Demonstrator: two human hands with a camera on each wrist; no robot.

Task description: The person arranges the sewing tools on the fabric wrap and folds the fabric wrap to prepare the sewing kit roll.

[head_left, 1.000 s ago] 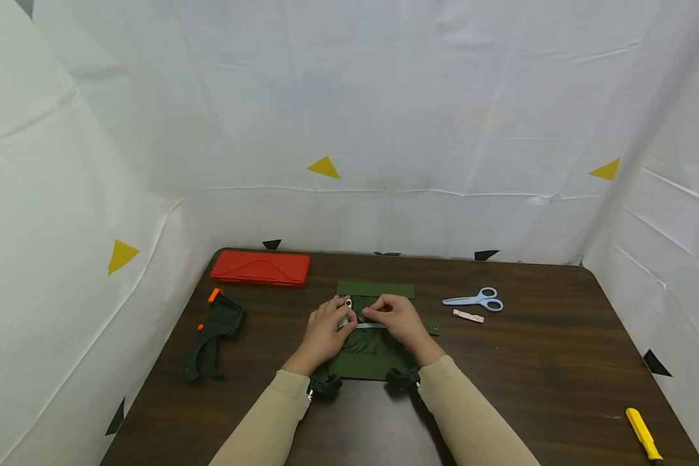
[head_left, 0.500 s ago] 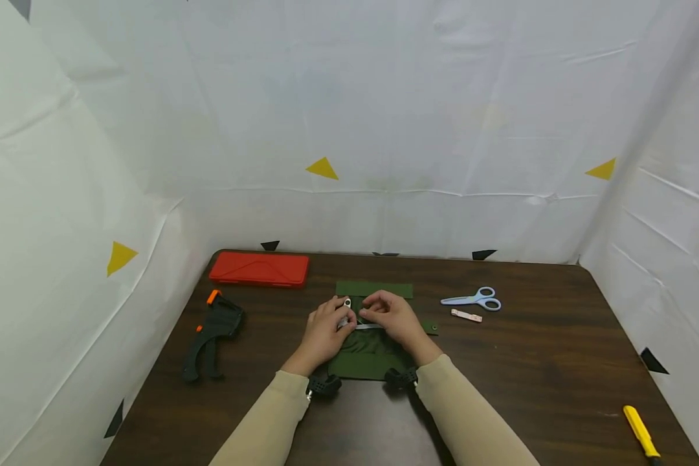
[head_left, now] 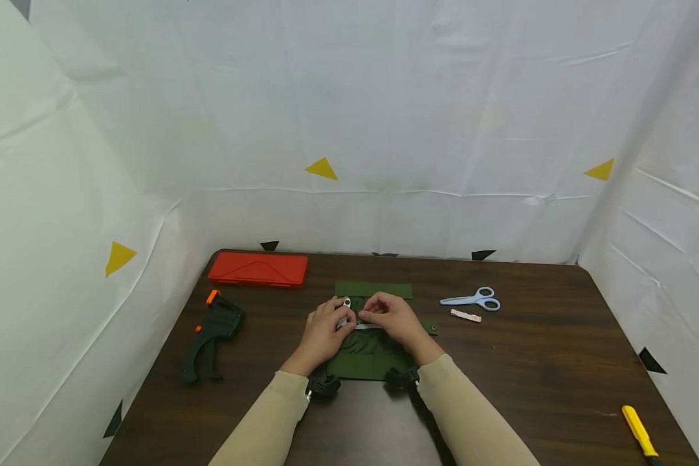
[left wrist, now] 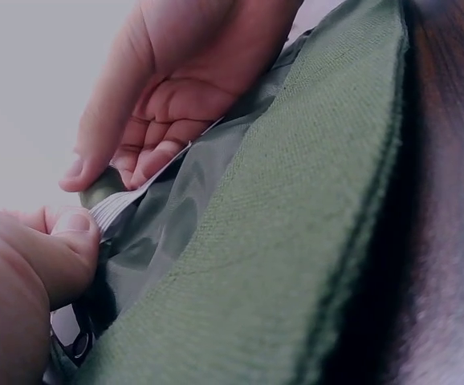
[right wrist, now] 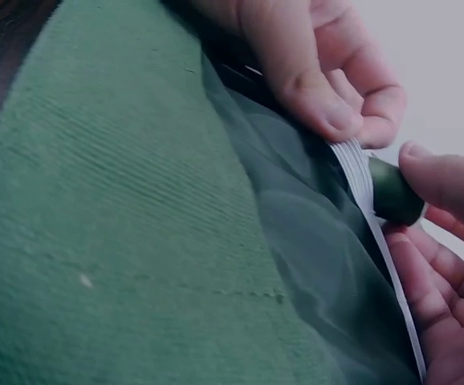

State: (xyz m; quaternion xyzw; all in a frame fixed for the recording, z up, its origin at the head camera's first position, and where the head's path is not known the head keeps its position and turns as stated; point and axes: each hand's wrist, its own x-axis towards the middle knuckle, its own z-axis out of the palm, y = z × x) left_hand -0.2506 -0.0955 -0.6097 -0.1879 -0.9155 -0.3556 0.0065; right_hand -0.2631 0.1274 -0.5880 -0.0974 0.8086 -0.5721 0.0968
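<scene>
Your dk green cylinder (right wrist: 396,192) is over the unfolded green cloth pouch (head_left: 361,367), mid-table, one end right up against the white elastic (right wrist: 357,175). Your R hand (head_left: 391,317) grasps the cyl. betw. thumb and fingers. Your L hand (head_left: 325,325) pinches the elastic, thumb on top, so the band runs taut-ish from L to R across the pouch's dk inner lining (right wrist: 320,233). A silvery item w/ a ring end (head_left: 347,303) sticks out by your L fingers; mostly hidden, can't tell what. Snap tab (head_left: 433,328) pokes out on the pouch's R side.

Farther out, on the brown table (head_left: 536,388): R of pouch, lt-blue scissors (head_left: 472,299), w/ a small pink strip-shaped item (head_left: 465,316) just below. Near R corner, yellow-handled tool (head_left: 639,432). Far L, red case (head_left: 257,269); nearer you on that side, dk clamp w/ orange bits (head_left: 212,336). White sheeting (head_left: 396,97) walls the table's back + sides.
</scene>
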